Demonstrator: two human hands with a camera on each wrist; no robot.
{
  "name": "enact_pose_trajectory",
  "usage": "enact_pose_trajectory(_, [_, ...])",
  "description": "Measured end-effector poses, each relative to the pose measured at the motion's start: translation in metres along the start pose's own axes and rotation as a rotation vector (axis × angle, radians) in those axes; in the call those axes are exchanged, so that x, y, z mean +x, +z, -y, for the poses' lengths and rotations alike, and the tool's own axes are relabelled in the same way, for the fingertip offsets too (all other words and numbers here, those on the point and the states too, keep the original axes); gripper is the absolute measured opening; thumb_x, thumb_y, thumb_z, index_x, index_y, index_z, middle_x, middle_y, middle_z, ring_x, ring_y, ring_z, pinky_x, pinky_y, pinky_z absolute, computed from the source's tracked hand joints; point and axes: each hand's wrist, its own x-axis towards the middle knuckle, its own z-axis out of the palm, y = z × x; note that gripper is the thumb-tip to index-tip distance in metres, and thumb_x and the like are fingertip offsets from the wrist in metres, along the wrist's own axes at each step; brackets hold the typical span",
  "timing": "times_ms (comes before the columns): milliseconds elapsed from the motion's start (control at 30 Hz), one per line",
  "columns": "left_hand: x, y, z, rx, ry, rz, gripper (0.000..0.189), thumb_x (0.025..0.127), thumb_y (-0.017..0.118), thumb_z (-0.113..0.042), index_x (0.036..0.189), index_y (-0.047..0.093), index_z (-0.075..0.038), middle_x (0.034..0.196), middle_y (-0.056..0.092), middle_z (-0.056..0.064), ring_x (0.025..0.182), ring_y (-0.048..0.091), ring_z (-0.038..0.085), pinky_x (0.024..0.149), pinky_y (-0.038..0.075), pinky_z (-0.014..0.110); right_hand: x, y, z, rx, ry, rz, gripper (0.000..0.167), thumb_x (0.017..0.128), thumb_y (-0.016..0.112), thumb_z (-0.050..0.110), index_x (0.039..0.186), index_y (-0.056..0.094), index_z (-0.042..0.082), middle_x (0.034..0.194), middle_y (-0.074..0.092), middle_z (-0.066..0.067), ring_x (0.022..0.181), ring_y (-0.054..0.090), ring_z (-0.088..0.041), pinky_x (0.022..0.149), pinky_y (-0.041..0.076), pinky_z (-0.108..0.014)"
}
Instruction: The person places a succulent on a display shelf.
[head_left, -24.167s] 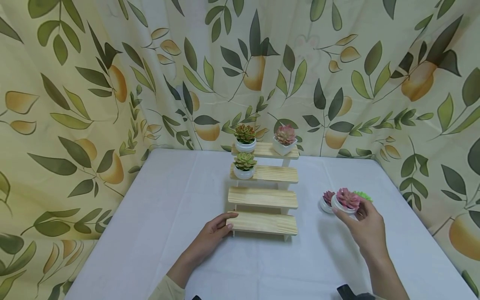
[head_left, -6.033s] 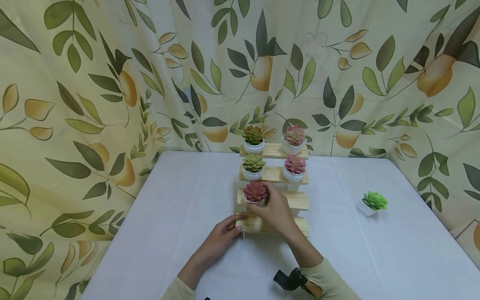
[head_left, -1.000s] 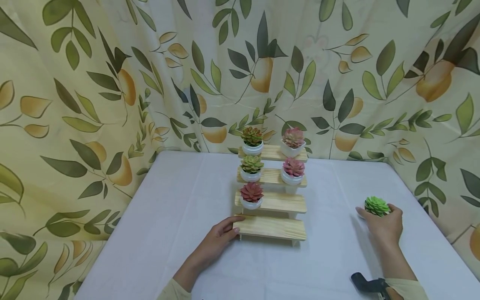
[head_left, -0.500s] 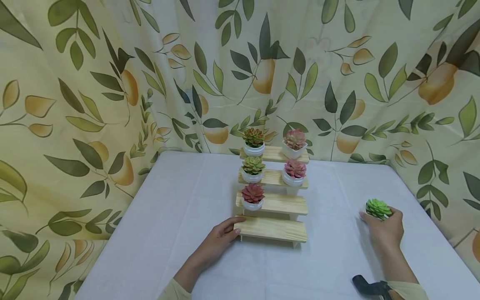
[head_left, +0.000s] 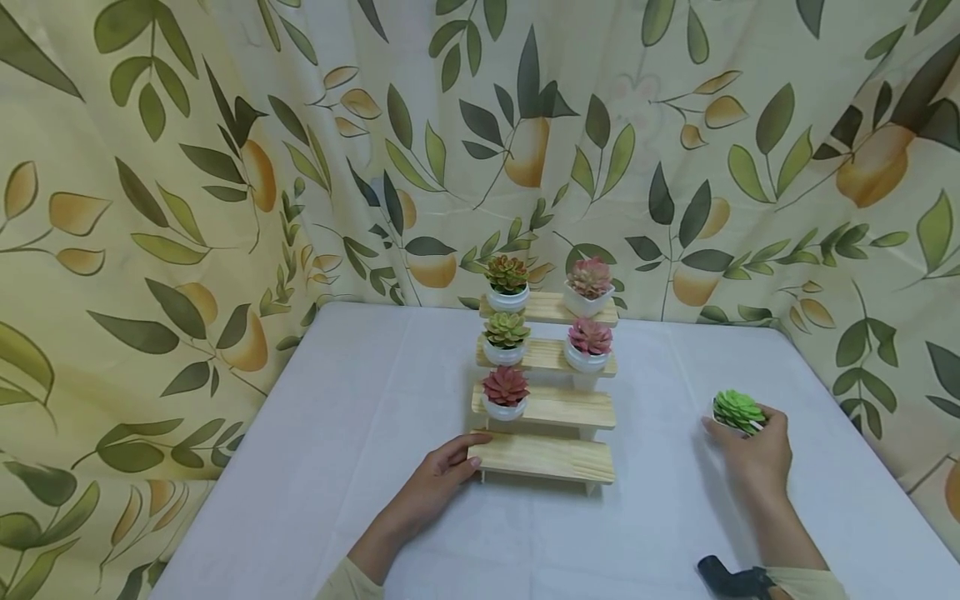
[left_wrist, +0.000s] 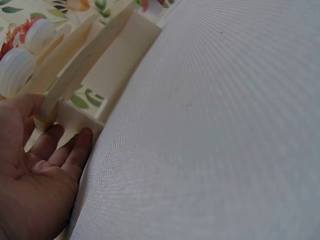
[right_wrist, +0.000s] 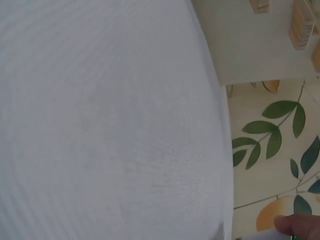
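Observation:
My left hand (head_left: pixel 435 482) pinches the left end of the lowest step of a four-tier wooden stand (head_left: pixel 555 460); the left wrist view shows its fingers (left_wrist: pixel 77 152) curled by the board's end. To the right of the stand, my right hand (head_left: pixel 757 458) grips a bright green artificial succulent (head_left: pixel 738 411) by its white pot, mostly hidden by the fingers. Just a fingertip (right_wrist: pixel 300 225) of this hand appears in the right wrist view. On the third step down, a dark red succulent (head_left: pixel 506 387) in a round white pot stands at the left.
The top step carries a reddish-green succulent (head_left: pixel 507 274) and a pale pink one (head_left: pixel 589 278). Below them are a light green succulent (head_left: pixel 506 330) and a pink one (head_left: pixel 590 337). A white cloth (head_left: pixel 360 400) covers the table; a leaf-patterned curtain (head_left: pixel 315 167) hangs behind.
The pink and dark red succulents have gone from the table onto the steps. My right hand has since taken the green succulent and shifted it slightly left. My left hand stays on the stand.

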Motion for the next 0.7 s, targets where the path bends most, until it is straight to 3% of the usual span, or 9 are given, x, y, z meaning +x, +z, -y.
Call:
enact_pose_trajectory(267, [0.000,0.001,0.001,-0.015,-0.022,0.008,0.040,0.108,0.058,-0.026,0.147,0.057,-0.020,0.155,0.048,0.009,0.138,0.049,0.023,0.111,0.041,0.036,-0.015,0.004,0.015,-0.026,-0.074,0.008,0.086,0.095,0.076,0.025,0.155,0.023,-0.006,0.146,0.040,-0.035,0.128,0.044,-0.048,0.097,0.041,-0.059])
enact_pose_trajectory(500, [0.001,0.000,0.003,-0.031,-0.009,0.014,0.040,0.108,0.058,-0.024,0.148,0.057,-0.018,0.157,0.046,0.010,0.139,0.048,0.023,0.111,0.041,0.033,-0.033,0.007,0.034,0.012,-0.099,0.076,0.093,0.095,0.077,0.029,0.159,0.018,-0.003,0.156,0.032,-0.033,0.139,0.037,-0.054,0.107,0.040,-0.064])
enact_pose_trajectory(700, [0.001,-0.001,0.003,-0.034,-0.004,0.014,0.040,0.108,0.059,-0.025,0.147,0.057,-0.018,0.158,0.045,0.010,0.140,0.046,0.023,0.111,0.041,0.033,-0.046,0.011,0.046,0.026,-0.162,0.074,0.091,0.095,0.078,0.026,0.158,0.020,-0.003,0.156,0.032,-0.032,0.140,0.036,-0.055,0.107,0.040,-0.064])
